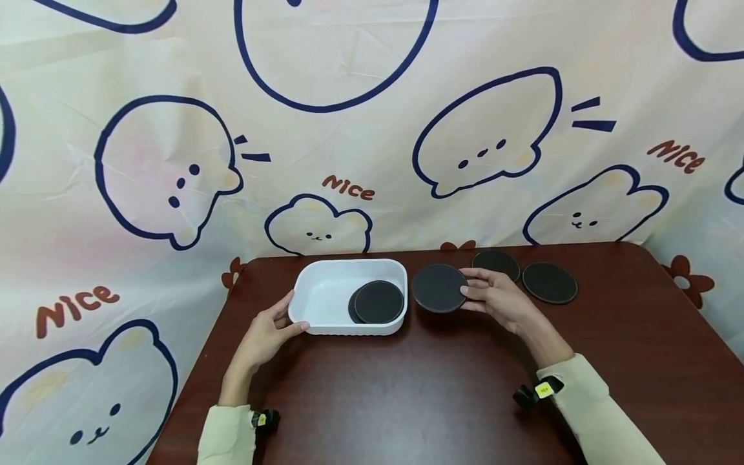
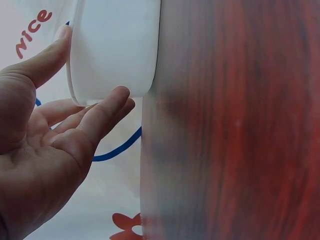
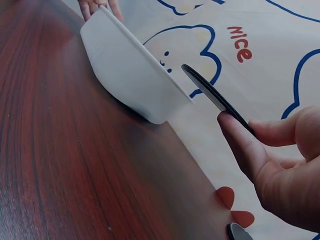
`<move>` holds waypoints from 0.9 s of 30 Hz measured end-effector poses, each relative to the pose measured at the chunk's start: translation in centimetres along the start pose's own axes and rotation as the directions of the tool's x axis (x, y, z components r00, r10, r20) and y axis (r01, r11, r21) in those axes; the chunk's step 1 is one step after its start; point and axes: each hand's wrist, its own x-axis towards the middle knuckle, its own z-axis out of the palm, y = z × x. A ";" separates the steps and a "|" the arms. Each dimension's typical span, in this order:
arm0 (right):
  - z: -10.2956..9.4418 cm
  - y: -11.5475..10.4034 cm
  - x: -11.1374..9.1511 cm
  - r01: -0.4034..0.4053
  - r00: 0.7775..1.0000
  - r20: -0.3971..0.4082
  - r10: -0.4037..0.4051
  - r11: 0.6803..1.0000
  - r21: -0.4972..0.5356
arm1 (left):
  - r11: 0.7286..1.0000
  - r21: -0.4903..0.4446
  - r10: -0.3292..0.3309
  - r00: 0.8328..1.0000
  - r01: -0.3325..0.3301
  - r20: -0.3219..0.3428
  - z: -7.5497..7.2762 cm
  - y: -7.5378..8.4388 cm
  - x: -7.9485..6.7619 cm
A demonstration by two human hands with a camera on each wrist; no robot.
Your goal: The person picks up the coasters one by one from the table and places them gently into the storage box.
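A white rectangular basin (image 1: 325, 303) stands on the table, with black round coasters (image 1: 379, 302) overlapping inside its right half. My left hand (image 1: 268, 330) grips the basin's left end, thumb at the near corner and fingers along the side. In the left wrist view, the fingers (image 2: 102, 112) touch the white wall. Just right of the basin, my right hand (image 1: 502, 298) pinches another black coaster (image 1: 438, 289) by its edge, held above the tabletop. The right wrist view shows this coaster (image 3: 212, 92) tilted between thumb and fingers, apart from the basin (image 3: 130, 70).
Two more black coasters lie on the table beyond my right hand: one at the back (image 1: 496, 263), partly covered by the hand, and one farther right (image 1: 549, 282). The dark brown table (image 1: 407, 400) ends at a cartoon-printed cloth (image 1: 395, 148).
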 end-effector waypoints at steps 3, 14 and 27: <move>0.3 0.1 0.4 0.005 1.000 0.003 -0.005 1.000 0.017 | 1.000 0.005 -0.004 1.000 0.004 -0.002 -0.1 0.1 0.1; 1.5 0.2 1.3 -0.003 1.000 0.012 0.003 0.999 0.031 | 1.000 0.001 0.003 1.000 -0.003 -0.004 0.0 0.0 0.0; 2.9 -0.2 1.9 0.005 1.000 0.013 -0.005 0.999 0.032 | 1.000 -0.005 0.002 1.000 -0.002 0.000 -0.1 0.0 0.1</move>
